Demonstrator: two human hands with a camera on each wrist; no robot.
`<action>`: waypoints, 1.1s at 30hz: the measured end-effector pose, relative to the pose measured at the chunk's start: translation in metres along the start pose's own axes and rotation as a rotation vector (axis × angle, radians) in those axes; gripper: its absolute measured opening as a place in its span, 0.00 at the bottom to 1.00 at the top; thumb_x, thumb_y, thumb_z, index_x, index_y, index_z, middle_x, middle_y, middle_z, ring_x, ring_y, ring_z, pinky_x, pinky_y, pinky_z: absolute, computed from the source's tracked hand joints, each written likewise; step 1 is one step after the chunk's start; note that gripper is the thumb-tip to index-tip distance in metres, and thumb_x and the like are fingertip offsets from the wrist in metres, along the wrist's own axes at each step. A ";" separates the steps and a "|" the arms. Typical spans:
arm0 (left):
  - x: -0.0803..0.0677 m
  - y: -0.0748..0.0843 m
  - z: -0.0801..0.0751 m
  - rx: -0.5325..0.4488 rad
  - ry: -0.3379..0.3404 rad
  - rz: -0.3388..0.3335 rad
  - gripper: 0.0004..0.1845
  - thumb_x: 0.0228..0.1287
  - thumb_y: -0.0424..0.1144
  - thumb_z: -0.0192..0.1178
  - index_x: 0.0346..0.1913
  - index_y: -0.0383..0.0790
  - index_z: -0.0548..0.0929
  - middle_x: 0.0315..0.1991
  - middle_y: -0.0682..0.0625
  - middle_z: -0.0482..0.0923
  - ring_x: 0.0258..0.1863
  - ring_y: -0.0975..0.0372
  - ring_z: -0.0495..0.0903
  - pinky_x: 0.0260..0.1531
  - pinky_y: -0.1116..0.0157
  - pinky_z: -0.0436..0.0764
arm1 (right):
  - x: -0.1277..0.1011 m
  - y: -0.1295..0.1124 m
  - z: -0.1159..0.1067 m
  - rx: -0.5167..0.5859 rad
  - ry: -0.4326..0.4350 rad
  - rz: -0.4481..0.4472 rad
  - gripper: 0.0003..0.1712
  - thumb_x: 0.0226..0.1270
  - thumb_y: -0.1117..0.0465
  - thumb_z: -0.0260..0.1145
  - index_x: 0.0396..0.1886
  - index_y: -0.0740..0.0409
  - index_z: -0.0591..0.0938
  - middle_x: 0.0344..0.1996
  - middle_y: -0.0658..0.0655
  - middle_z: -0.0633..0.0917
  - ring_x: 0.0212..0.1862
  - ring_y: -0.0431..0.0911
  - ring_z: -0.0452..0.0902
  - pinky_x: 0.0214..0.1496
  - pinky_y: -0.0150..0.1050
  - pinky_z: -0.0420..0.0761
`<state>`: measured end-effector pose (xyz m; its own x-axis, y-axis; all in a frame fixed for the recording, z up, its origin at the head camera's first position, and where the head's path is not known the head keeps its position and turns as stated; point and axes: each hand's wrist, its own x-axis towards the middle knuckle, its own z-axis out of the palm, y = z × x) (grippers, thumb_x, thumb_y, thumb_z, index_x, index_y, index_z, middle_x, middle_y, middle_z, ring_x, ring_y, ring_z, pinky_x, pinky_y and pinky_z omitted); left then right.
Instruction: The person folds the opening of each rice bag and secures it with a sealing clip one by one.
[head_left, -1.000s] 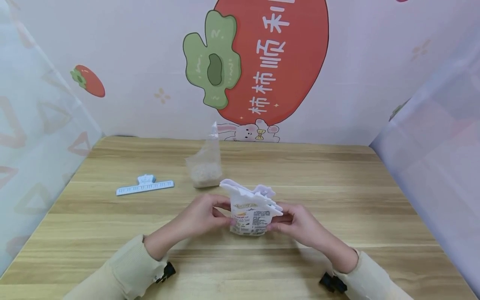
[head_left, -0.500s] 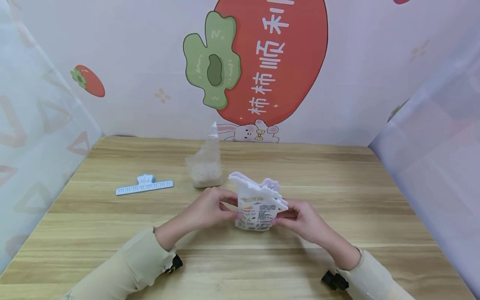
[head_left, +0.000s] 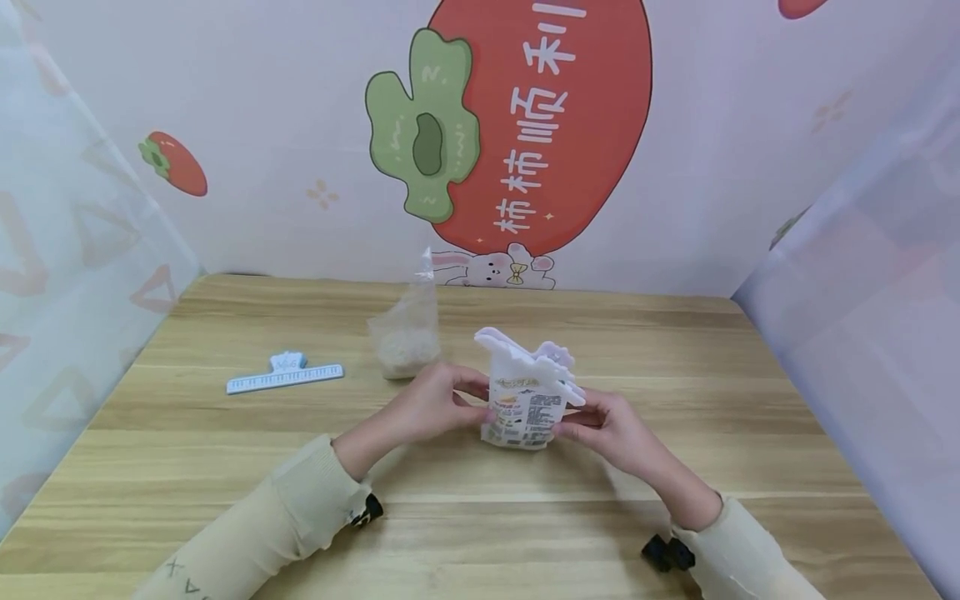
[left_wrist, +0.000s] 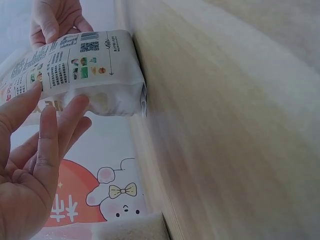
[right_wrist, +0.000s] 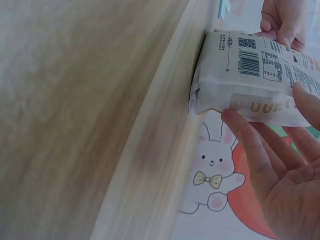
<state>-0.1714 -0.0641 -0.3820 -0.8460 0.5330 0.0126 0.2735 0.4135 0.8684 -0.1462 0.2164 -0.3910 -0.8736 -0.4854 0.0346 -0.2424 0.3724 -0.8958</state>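
A white printed food bag [head_left: 521, 417] stands upright on the wooden table, its top closed by a pale lilac bag clip [head_left: 536, 362] that slopes down to the right. My left hand [head_left: 431, 406] holds the bag's left side, thumb on the printed front and fingers at the side. On the opposite side my right hand [head_left: 618, 429] grips it the same way. The right wrist view shows a barcode and text on the bag [right_wrist: 250, 65], low by the tabletop. Both thumbs press the printed face.
Left of the bag lies a light blue bag clip [head_left: 285, 373] with a long ruler-like bar. Behind my left hand stands a clear plastic bag [head_left: 408, 342] with pale, grainy contents. A printed backdrop [head_left: 300, 108] rises along the table's back edge.
The white bag, with its lilac clip, has moved away from me and slightly right, both hands holding it throughout. The blue clip and clear bag stay in place.
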 end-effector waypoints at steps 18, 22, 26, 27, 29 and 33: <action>0.036 -0.002 0.005 -0.036 0.046 -0.062 0.18 0.58 0.37 0.72 0.52 0.41 0.87 0.48 0.48 0.87 0.49 0.59 0.86 0.45 0.64 0.85 | 0.015 0.010 -0.021 -0.062 0.110 0.025 0.22 0.62 0.72 0.69 0.57 0.74 0.78 0.53 0.75 0.82 0.51 0.61 0.85 0.48 0.35 0.85; 0.043 -0.002 0.005 -0.014 0.055 -0.094 0.18 0.58 0.39 0.72 0.53 0.43 0.87 0.49 0.50 0.87 0.49 0.60 0.85 0.45 0.63 0.85 | 0.018 0.011 -0.024 -0.087 0.129 0.046 0.23 0.63 0.70 0.69 0.57 0.73 0.78 0.53 0.74 0.82 0.50 0.61 0.85 0.48 0.36 0.85; 0.050 0.000 0.005 -0.005 0.062 -0.098 0.18 0.59 0.39 0.72 0.53 0.44 0.87 0.49 0.51 0.87 0.50 0.60 0.85 0.46 0.63 0.85 | 0.021 0.013 -0.030 -0.100 0.140 0.071 0.23 0.64 0.69 0.69 0.58 0.72 0.78 0.53 0.74 0.83 0.50 0.61 0.85 0.49 0.36 0.85; 0.051 0.000 0.005 -0.006 0.065 -0.096 0.18 0.59 0.39 0.72 0.52 0.44 0.87 0.49 0.51 0.87 0.50 0.59 0.85 0.46 0.63 0.85 | 0.022 0.014 -0.031 -0.099 0.141 0.073 0.23 0.64 0.69 0.69 0.58 0.72 0.78 0.53 0.74 0.82 0.51 0.61 0.85 0.49 0.36 0.85; 0.054 0.000 0.006 -0.007 0.070 -0.098 0.17 0.59 0.39 0.72 0.52 0.44 0.87 0.48 0.51 0.87 0.50 0.59 0.85 0.47 0.62 0.84 | 0.024 0.015 -0.033 -0.096 0.141 0.076 0.23 0.64 0.68 0.69 0.58 0.72 0.78 0.54 0.73 0.82 0.51 0.61 0.85 0.50 0.36 0.85; 0.059 0.002 0.006 -0.009 0.079 -0.113 0.17 0.59 0.38 0.72 0.52 0.43 0.87 0.48 0.50 0.87 0.51 0.59 0.84 0.49 0.61 0.83 | 0.028 0.018 -0.038 -0.088 0.145 0.089 0.24 0.65 0.66 0.69 0.59 0.71 0.78 0.55 0.73 0.82 0.53 0.62 0.84 0.51 0.37 0.85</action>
<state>-0.2183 -0.0275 -0.3826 -0.9049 0.4231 -0.0469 0.1702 0.4605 0.8712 -0.1911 0.2391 -0.3894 -0.9434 -0.3306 0.0263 -0.1920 0.4800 -0.8560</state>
